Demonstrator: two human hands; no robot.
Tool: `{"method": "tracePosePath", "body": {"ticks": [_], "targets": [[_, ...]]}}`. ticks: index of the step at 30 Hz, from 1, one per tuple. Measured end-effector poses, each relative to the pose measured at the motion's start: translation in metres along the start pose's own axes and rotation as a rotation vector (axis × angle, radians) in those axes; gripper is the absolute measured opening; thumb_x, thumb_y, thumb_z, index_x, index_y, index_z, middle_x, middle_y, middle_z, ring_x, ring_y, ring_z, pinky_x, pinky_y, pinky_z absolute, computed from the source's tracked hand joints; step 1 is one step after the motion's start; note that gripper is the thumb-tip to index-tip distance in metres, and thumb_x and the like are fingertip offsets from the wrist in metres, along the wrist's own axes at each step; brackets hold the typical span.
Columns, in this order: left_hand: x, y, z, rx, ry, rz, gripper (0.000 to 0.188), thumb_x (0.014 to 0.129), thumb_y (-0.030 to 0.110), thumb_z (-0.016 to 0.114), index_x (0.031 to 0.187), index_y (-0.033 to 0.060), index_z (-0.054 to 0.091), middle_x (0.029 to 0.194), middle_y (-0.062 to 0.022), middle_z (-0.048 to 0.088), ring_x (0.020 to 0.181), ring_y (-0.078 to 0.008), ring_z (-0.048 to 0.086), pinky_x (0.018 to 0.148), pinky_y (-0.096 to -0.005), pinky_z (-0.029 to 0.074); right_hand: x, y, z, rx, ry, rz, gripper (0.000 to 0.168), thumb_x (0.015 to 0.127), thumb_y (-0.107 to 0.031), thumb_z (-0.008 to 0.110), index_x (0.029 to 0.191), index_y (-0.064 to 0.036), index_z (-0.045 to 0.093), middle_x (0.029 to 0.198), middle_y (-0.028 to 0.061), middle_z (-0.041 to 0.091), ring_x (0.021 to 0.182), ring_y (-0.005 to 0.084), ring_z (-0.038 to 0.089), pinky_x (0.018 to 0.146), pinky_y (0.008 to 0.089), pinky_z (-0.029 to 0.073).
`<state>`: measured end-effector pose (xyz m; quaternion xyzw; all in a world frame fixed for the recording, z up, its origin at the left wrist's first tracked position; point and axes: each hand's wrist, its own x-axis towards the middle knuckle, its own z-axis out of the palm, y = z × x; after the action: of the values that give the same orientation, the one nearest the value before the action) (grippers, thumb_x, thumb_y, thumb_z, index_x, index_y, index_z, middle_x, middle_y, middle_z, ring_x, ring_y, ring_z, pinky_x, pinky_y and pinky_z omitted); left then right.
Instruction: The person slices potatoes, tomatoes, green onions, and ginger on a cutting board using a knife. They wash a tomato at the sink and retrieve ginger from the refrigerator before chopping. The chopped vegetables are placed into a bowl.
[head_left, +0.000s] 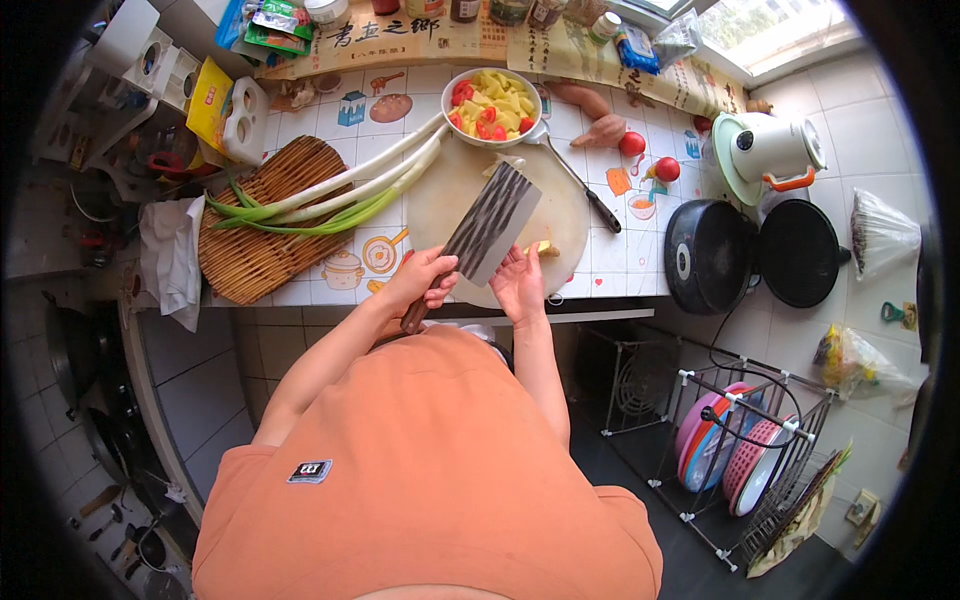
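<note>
My left hand (424, 283) grips the wooden handle of a Chinese cleaver (491, 225), its broad patterned blade tilted up above a round cutting board (442, 195). Palm up beside the blade's lower corner is my right hand (519, 285), fingers loosely apart; whether they touch the steel I cannot tell. Just behind those fingers lies a cut piece of ginger (551, 250), partly hidden. At the board's far edge a white bowl (491, 142) holds yellow potato slices and red tomato pieces. Long scallions (352, 187) stretch from the bowl's side across a bamboo mat (262, 255).
A peeler-like tool with a black handle (589, 191) rests right of the board. Beyond it are sweet potatoes (600, 124) and tomatoes (666, 169). An opened electric pan (705, 255) stands at the right, by a white appliance (776, 146). Jars line the windowsill (442, 46).
</note>
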<state>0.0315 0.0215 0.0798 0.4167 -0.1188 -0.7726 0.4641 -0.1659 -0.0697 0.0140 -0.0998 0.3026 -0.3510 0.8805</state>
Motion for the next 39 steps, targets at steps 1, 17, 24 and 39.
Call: {"method": "tracePosePath", "body": {"ticks": [1, 17, 24, 39], "targets": [[0.000, -0.003, -0.003, -0.001, 0.024, 0.005, 0.013, 0.102, 0.020, 0.048, 0.095, 0.0096, 0.043, 0.070, 0.0000, 0.046, 0.044, -0.0051, 0.035, 0.039, -0.0211, 0.035, 0.000, 0.001, 0.008, 0.056, -0.043, 0.043, 0.060, 0.101, -0.056, 0.037, 0.129, -0.005, 0.055, 0.117, 0.0090, 0.063, 0.116, 0.0210, 0.055, 0.097, 0.0364, 0.045], [-0.021, -0.003, -0.041, 0.085, 0.406, 0.236, 0.017, 0.102, 0.020, 0.048, 0.092, 0.0099, 0.039, 0.071, -0.0009, 0.046, 0.046, -0.0067, 0.038, 0.041, -0.0232, 0.034, 0.036, 0.051, 0.028, -1.911, 0.234, -0.532, 0.021, 0.084, -0.012, 0.070, 0.100, -0.005, 0.058, 0.111, 0.0150, 0.054, 0.100, 0.0345, 0.059, 0.080, 0.0440, 0.050], [-0.030, -0.008, -0.053, 0.089, 0.444, 0.274, 0.017, 0.102, 0.020, 0.048, 0.091, 0.0082, 0.043, 0.068, -0.0004, 0.047, 0.045, -0.0068, 0.040, 0.039, -0.0239, 0.035, 0.040, 0.052, 0.001, -1.704, 0.295, -0.503, 0.024, 0.083, -0.008, 0.072, 0.100, -0.003, 0.056, 0.094, 0.0140, 0.061, 0.078, 0.0306, 0.064, 0.067, 0.0393, 0.054], [-0.024, -0.013, -0.045, 0.202, 0.366, 0.203, 0.018, 0.102, 0.020, 0.049, 0.090, 0.0080, 0.045, 0.068, 0.0003, 0.048, 0.044, -0.0059, 0.040, 0.039, -0.0234, 0.035, 0.031, 0.033, 0.024, -1.670, 0.905, -0.339, 0.043, 0.085, -0.030, 0.073, 0.112, -0.005, 0.051, 0.091, 0.0214, 0.068, 0.084, 0.0400, 0.067, 0.073, 0.0479, 0.053]]}}
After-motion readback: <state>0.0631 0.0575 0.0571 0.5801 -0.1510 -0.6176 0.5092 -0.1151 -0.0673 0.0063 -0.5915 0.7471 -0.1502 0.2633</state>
